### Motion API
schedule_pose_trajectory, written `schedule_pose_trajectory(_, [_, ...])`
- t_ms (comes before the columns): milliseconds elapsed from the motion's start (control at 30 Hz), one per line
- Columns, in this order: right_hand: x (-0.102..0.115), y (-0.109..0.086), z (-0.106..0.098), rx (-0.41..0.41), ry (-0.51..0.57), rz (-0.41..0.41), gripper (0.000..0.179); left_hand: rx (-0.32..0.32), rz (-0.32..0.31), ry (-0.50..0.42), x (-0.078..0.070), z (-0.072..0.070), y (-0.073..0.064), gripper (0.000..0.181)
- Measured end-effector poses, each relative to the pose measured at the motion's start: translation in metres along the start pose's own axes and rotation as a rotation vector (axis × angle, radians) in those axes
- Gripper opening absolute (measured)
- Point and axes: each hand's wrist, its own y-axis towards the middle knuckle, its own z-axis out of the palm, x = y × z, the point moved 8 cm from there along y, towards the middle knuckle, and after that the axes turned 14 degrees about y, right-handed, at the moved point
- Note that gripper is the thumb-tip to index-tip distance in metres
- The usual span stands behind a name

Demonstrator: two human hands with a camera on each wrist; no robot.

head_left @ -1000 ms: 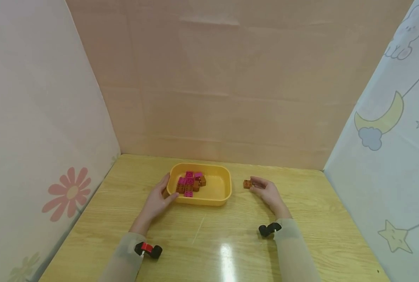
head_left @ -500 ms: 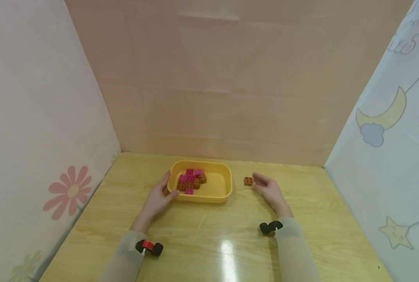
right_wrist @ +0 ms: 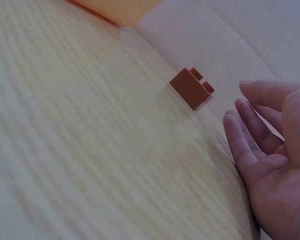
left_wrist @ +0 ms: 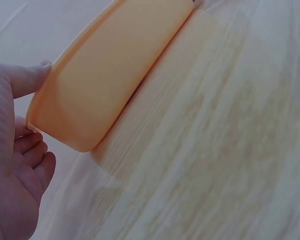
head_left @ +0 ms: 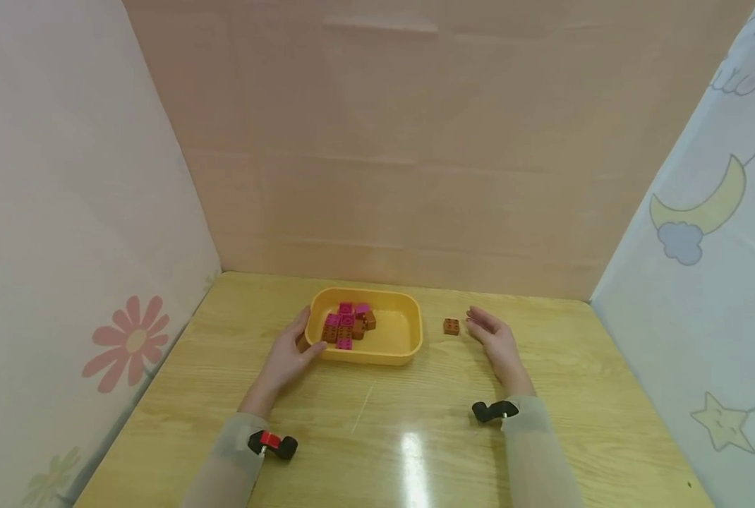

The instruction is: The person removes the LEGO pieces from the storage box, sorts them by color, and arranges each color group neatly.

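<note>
A yellow plastic tray (head_left: pixel 396 333) lies on the wooden table, with several magenta bricks (head_left: pixel 347 320) and brown bricks (head_left: pixel 359 329) gathered in its left half. My left hand (head_left: pixel 286 357) grips the tray's left end, thumb over the front rim and fingers round the side. In the left wrist view the thumb meets the upper edge of the tray wall (left_wrist: pixel 110 75). One brown toy brick (head_left: pixel 451 326) sits alone to the right of the tray, studs up. Just right of it rests my right hand (head_left: pixel 499 347), fingers relaxed and holding nothing; the right wrist view shows a gap between fingertips and brick (right_wrist: pixel 190 89).
Behind the wooden table (head_left: pixel 409 409) stands a tan cloth backdrop (head_left: pixel 377 155). Pale printed panels rise at the left (head_left: pixel 85 176) and right (head_left: pixel 689 331). Black wrist mounts sit on both sleeves.
My right hand has let go of the lone brown brick and drawn back to the right. My left hand keeps its grip on the tray. The head view has shifted slightly.
</note>
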Motion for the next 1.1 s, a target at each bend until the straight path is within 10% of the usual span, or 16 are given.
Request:
schedule_pose_trajectory(367, [0.011,-0.010,-0.002,-0.059,0.148,-0.037,0.062,0.020,-0.021,-0.009,0.001,0.004,0.001,0.090])
schedule_pose_trajectory(1100, [0.057,-0.021,0.091,0.034,0.158,-0.227,0.042,0.027,-0.037,-0.039,0.004,0.002,0.000,0.089])
